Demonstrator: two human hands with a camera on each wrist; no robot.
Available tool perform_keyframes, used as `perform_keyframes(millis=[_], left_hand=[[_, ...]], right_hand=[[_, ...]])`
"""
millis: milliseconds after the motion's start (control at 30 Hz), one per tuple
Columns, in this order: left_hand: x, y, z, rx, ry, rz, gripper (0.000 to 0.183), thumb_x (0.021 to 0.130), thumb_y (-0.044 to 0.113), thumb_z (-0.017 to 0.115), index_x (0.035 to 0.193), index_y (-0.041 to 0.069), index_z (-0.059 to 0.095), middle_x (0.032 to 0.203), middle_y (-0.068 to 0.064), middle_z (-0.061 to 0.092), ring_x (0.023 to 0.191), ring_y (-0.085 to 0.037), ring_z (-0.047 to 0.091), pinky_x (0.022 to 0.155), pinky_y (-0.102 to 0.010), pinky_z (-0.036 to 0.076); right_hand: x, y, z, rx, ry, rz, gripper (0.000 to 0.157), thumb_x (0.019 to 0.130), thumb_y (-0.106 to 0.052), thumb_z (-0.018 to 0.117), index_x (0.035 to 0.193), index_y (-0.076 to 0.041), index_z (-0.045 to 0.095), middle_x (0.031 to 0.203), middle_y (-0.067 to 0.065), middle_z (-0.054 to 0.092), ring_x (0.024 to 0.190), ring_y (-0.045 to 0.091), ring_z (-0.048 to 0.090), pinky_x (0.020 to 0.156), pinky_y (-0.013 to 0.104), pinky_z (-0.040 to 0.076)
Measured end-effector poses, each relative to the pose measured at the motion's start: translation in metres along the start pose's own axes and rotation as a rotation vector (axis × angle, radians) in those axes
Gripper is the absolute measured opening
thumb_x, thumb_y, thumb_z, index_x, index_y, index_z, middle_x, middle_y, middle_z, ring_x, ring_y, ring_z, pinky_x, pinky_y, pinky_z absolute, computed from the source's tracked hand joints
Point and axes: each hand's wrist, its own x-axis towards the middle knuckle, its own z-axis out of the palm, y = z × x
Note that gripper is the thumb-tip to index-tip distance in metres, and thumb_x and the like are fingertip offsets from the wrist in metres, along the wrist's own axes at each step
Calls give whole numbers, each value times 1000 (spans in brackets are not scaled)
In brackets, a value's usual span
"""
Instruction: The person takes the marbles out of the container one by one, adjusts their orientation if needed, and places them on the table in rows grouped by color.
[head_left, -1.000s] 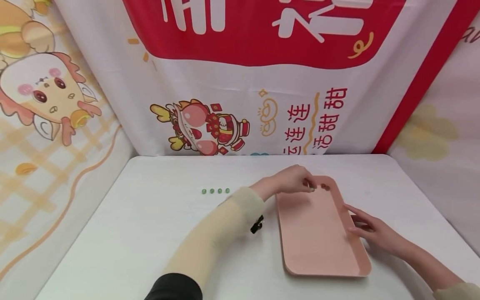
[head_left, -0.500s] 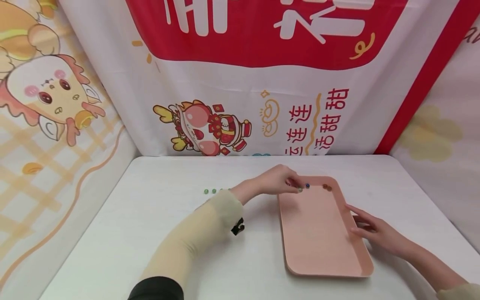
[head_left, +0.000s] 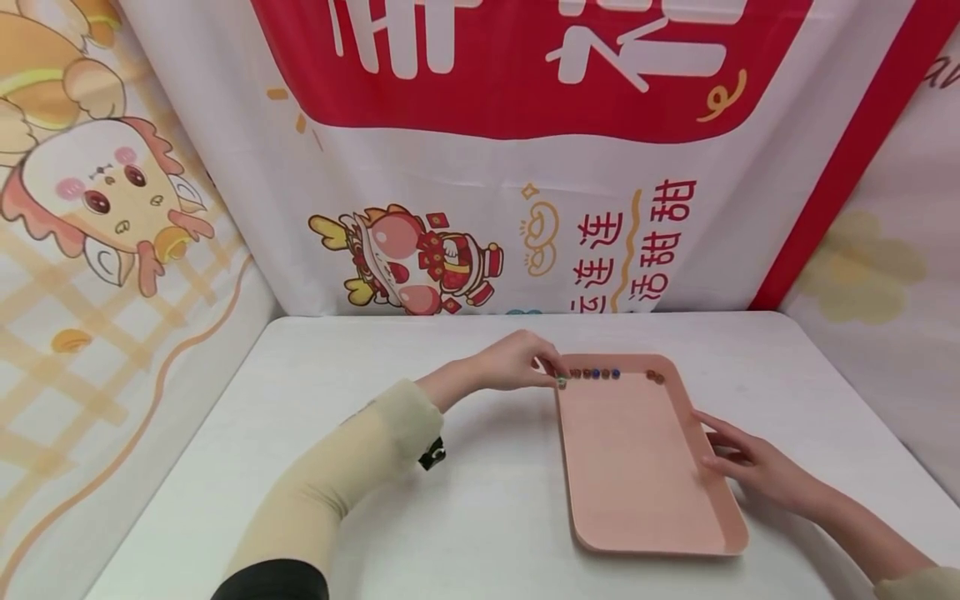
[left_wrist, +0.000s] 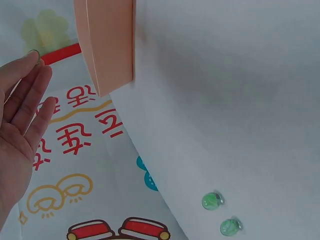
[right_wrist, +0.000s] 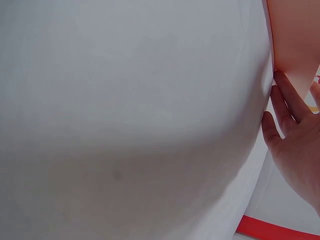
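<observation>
One pink tray lies lengthwise, near to far.

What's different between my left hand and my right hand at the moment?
Your left hand pinches a small marble; no marble shows in your right hand. The left hand is at the far left corner of the pink tray, while the right hand touches the tray's right side, roughly midway along. Both hands are bare and at the tray's edge.
</observation>
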Motion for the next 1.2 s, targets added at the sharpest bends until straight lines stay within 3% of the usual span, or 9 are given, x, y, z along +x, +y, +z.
perform_keyframes(millis=[167, 400, 500, 767, 933, 1200], left_hand=[[-14, -7, -6, 1, -1, -25, 18, 90, 14, 71, 108, 11, 74, 97, 7, 70, 89, -2, 61, 88, -34, 50], [-29, -19, -12, 10, 5, -101, 17, 91, 18, 70, 108, 16, 74, 98, 13, 68, 93, -2, 60, 89, -32, 49], [-34, -25, -15, -9, 14, -133, 17, 91, 17, 70, 108, 16, 74, 98, 12, 68, 95, -4, 60, 91, -36, 49], [-45, -48, -26, 5, 30, -214, 19, 90, 14, 71, 109, 13, 74, 98, 10, 69, 97, -7, 61, 89, -32, 49], [-50, -62, -28, 11, 33, -272, 20, 89, 11, 71, 109, 8, 74, 97, 8, 70, 96, -10, 62, 89, -33, 49], [-58, -80, -23, 9, 1, -419, 17, 88, 11, 73, 104, 12, 76, 95, 8, 70, 95, -13, 60, 93, -36, 47]], right_hand=[[0, -1, 0, 0, -1, -6, 72, 94, -24, 64, 152, -3, 27, 138, 31, 45, 118, 46, 50, 82, 28, 51], [-2, 2, 0, -13, 20, -32, 71, 93, -23, 66, 150, -2, 30, 137, 30, 47, 115, 22, 55, 79, 20, 49], [-2, 2, 0, -15, 17, -25, 71, 93, -24, 66, 151, -3, 29, 137, 30, 47, 116, 27, 54, 79, 20, 49], [0, 2, -1, 0, -2, -9, 72, 95, -24, 64, 152, -4, 26, 139, 30, 45, 118, 45, 50, 80, 22, 49], [1, 2, -1, 1, -2, -13, 72, 94, -24, 64, 152, -4, 27, 138, 30, 46, 118, 45, 50, 80, 20, 48], [0, 3, -1, -9, 11, -21, 72, 94, -25, 65, 152, -5, 29, 138, 28, 47, 116, 39, 53, 80, 19, 48]])
